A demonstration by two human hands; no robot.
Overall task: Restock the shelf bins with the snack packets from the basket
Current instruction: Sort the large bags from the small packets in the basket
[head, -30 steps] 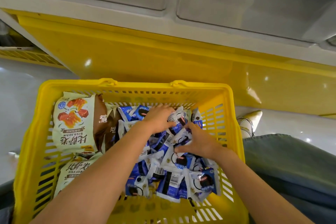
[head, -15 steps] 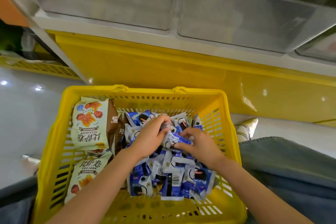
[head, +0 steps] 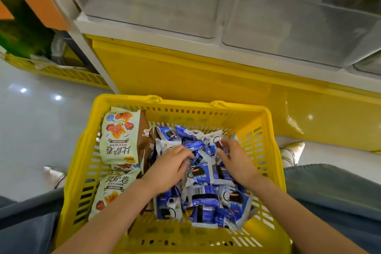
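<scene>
A yellow plastic basket (head: pixel 181 102) stands on the floor below me. Its right half holds a pile of several small blue-and-white snack packets (head: pixel 204 197). Two large cream snack bags (head: pixel 118 136) lie along its left side. My left hand (head: pixel 169 168) is down in the middle of the pile, fingers curled into the blue packets. A little to the right, my right hand (head: pixel 237 163) curls its fingers round packets near the far side of the pile. Clear shelf bins (head: pixel 156 0) sit above the basket.
A second clear bin (head: pixel 299 24) adjoins the first on a white shelf over a yellow base panel (head: pixel 185 72). My legs in blue jeans (head: pixel 334 196) flank the basket. A pale shoe (head: pixel 290 150) rests on the glossy floor at right.
My hands have moved apart within the pile; half a second ago they met over one packet. The view has tilted up, showing more of the bins.
</scene>
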